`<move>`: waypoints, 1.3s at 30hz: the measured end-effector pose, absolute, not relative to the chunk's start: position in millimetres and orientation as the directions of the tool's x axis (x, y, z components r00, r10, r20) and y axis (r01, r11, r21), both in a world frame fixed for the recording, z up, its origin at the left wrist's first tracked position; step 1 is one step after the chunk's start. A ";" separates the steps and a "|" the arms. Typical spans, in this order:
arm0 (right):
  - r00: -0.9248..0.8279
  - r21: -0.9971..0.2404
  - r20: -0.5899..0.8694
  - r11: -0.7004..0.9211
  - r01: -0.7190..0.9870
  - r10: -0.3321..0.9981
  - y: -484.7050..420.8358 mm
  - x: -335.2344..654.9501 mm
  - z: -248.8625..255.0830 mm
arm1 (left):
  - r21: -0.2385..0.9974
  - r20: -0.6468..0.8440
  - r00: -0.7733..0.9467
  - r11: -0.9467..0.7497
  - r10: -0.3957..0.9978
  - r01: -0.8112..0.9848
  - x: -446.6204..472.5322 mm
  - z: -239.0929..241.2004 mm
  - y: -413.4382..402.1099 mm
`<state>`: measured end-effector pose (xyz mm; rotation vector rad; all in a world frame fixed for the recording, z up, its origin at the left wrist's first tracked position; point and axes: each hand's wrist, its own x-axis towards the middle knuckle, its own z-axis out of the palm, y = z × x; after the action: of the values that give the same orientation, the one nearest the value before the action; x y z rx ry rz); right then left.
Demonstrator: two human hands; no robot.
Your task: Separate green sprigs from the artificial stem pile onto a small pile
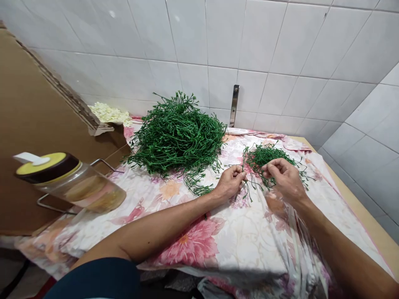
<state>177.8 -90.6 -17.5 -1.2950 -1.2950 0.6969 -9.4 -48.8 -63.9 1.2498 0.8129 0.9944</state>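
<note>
Sleeve of dark blue [99, 282] at the bottom edge, and above it two bare forearms angling inward over one crumpled floral cloth [193, 245], pink and peach blooms on white. Left hand [230, 182] curled, fingertips pinching thin green stems; right hand [285, 178] also curled, thumb and fingers closed on wiry strands of one small tangle of green sprigs [264, 160], only a narrow gap between the two hands. Just beyond the left hand, one big heap of the same green sprigs [177, 135], thin, springy-looking stems with knobbly tips, a few strands trailing toward the left wrist. To the right, a strip of cloth running to the pale wooden edge of the desk [368, 207], close beside the tiled side wall [368, 124]. Far left, one clear jar [81, 189] with a yellow-and-brown lid and a wire handle, tilted in view, amber contents inside. Farther off, one pile of small white blossoms [109, 114] against a brown cardboard sheet [37, 104], and one metal bracket [234, 106] on the white tiled back wall [218, 41].
</note>
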 end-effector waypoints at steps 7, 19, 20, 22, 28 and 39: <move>0.268 -0.732 0.571 0.332 0.595 0.776 -93.0 199.7 -3.6 | 0.980 0.045 0.340 0.024 0.939 -0.198 -9.4 -65.3 -46.7; -0.091 -0.235 0.798 0.447 0.863 0.595 -101.4 187.9 -3.5 | 0.969 0.003 0.341 0.081 0.940 -0.234 -8.4 -66.0 -48.0; -0.103 -0.285 0.764 0.475 0.832 0.637 -104.2 181.0 -5.1 | 0.971 0.013 0.344 0.071 0.939 -0.229 -9.0 -66.6 -47.6; -0.150 -0.375 0.640 0.478 0.794 0.753 -107.4 169.1 -12.9 | 0.976 0.032 0.354 0.046 0.935 -0.211 -10.2 -67.5 -47.0; -0.196 -0.468 0.333 0.342 0.815 0.922 -103.1 158.1 -39.2 | 0.990 0.063 0.382 -0.010 0.922 -0.140 -11.5 -68.1 -47.4; -0.117 -0.637 0.221 0.234 0.734 0.968 -101.7 154.6 -35.9 | 0.996 0.057 0.385 -0.027 0.921 -0.084 -11.7 -67.9 -48.3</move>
<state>154.6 -101.7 -35.9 -1.5570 -1.9112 0.5021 -11.7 -48.3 -67.9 1.3456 0.8372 0.9769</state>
